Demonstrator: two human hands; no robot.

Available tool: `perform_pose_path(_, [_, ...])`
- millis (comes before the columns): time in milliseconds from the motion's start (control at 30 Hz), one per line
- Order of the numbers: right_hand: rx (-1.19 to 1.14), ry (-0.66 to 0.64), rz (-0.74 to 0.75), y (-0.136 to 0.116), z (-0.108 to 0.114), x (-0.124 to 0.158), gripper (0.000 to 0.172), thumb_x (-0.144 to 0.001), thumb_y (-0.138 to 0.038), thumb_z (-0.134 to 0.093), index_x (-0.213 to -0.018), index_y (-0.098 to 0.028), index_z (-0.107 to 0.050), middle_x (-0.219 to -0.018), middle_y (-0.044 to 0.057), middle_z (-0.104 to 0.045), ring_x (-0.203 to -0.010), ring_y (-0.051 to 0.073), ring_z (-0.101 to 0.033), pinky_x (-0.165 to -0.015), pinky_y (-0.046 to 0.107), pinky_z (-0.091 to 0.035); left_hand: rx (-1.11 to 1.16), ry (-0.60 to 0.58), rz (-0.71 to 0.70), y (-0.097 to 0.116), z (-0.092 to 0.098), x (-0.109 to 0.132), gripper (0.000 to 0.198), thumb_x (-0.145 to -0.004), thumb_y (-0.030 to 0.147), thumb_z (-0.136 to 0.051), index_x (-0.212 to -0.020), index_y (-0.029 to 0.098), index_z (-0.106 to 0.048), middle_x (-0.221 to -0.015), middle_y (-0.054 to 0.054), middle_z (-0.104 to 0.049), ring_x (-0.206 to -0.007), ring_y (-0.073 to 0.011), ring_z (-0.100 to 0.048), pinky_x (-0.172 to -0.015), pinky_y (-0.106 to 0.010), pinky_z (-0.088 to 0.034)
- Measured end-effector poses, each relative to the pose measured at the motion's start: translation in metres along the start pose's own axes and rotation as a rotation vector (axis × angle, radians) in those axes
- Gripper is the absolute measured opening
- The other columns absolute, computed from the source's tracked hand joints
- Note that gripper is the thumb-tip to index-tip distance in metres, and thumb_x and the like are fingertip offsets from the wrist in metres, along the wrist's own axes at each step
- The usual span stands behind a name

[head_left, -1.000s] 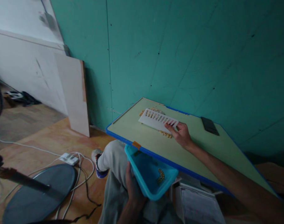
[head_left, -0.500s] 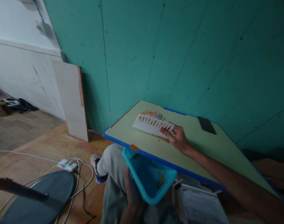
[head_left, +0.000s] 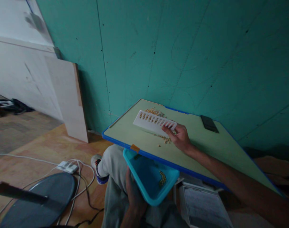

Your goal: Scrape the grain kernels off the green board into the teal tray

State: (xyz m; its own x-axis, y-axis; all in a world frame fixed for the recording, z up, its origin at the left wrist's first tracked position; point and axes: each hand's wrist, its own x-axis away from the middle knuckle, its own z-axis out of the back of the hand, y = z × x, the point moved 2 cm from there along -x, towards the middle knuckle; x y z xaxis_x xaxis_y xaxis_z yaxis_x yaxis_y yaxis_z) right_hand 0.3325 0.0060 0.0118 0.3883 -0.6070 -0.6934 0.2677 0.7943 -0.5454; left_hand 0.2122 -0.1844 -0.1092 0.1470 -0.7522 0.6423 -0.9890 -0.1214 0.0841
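Observation:
My right hand (head_left: 180,136) grips the right end of a white slotted plastic rack (head_left: 148,125), fingers behind it and thumb in front. The rack leans over the pale green tabletop (head_left: 201,145); small tan bean-like pieces (head_left: 154,111) lie piled behind it and show through its slots. More of these pieces (head_left: 165,139) are scattered along its front side. Below the table's front edge, my left hand (head_left: 135,193) holds a blue plastic tub (head_left: 150,199) by its left side, fingers partly hidden. Inside the tub lies a small curved heap of similar pieces (head_left: 162,179).
A dark flat phone-like object (head_left: 209,123) lies at the table's back right. The table has a blue edge with an orange patch (head_left: 135,148). On the floor at left are a round stand base (head_left: 40,199), cables and a power strip (head_left: 67,167). A board (head_left: 66,98) leans on the wall.
The rack's left end has risen slightly and the rack is tipped a little differently. A loose piece lies nearer the table's front. My left hand still holds the tub; the view has shifted slightly.

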Motion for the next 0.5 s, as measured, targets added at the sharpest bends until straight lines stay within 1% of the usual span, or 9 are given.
perform_pose_path(100, [-0.006,0.061,-0.052,0.009,0.001,-0.002,0.035,-0.098,-0.059,-0.076,-0.095,-0.026,-0.086,-0.1,0.007,-0.087,-0.092,0.03,-0.081,-0.086,0.042,-0.065,0.003,-0.044,-0.028,-0.002,0.003,-0.004,0.047,-0.109,0.048,-0.061,-0.075,0.025,-0.083,-0.075,-0.005,-0.083,-0.097,-0.0294,-0.085,-0.111,-0.047,-0.062])
perform_pose_path(167, [-0.026,0.056,-0.085,0.013,0.0,-0.003,0.037,-0.097,-0.061,-0.077,-0.097,-0.025,-0.087,-0.103,0.007,-0.088,-0.093,0.031,-0.082,-0.087,0.043,-0.065,-0.015,-0.04,-0.034,-0.003,0.004,-0.006,0.046,-0.107,0.052,-0.063,-0.075,0.026,-0.083,-0.085,-0.008,-0.087,-0.102,-0.0313,-0.085,-0.112,-0.048,-0.062])
perform_pose_path(233, [-0.056,0.034,-0.101,0.013,-0.001,-0.003,0.039,-0.096,-0.062,-0.078,-0.099,-0.024,-0.088,-0.104,0.008,-0.088,-0.094,0.031,-0.082,-0.087,0.043,-0.065,-0.031,-0.055,-0.049,-0.004,0.004,-0.007,0.043,-0.106,0.052,-0.065,-0.078,0.025,-0.084,-0.093,-0.008,-0.088,-0.104,-0.0318,-0.085,-0.111,-0.048,-0.062])
perform_pose_path(367, [-0.076,-0.01,-0.088,0.007,-0.002,-0.002,0.036,-0.096,-0.059,-0.078,-0.095,-0.024,-0.087,-0.102,0.007,-0.088,-0.093,0.031,-0.082,-0.09,0.043,-0.065,-0.049,-0.121,-0.07,-0.003,0.009,-0.011,0.038,-0.107,0.049,-0.064,-0.09,0.026,-0.088,-0.094,-0.008,-0.089,-0.1,-0.0307,-0.085,-0.109,-0.049,-0.064])
perform_pose_path(433, [-0.075,-0.025,-0.077,0.004,-0.002,-0.001,0.035,-0.096,-0.058,-0.078,-0.091,-0.024,-0.086,-0.098,0.007,-0.088,-0.091,0.03,-0.082,-0.089,0.043,-0.065,-0.066,-0.125,-0.072,-0.003,0.013,-0.013,0.038,-0.108,0.047,-0.063,-0.094,0.024,-0.089,-0.096,-0.009,-0.089,-0.095,-0.0303,-0.085,-0.108,-0.049,-0.065])
perform_pose_path(500, [-0.076,-0.026,-0.074,0.004,-0.003,-0.001,0.034,-0.097,-0.057,-0.078,-0.091,-0.025,-0.086,-0.097,0.007,-0.088,-0.089,0.029,-0.081,-0.087,0.043,-0.066,-0.067,-0.121,-0.066,-0.003,0.017,-0.015,0.035,-0.107,0.045,-0.065,-0.095,0.024,-0.089,-0.095,-0.008,-0.089,-0.092,-0.03,-0.085,-0.107,-0.048,-0.065])
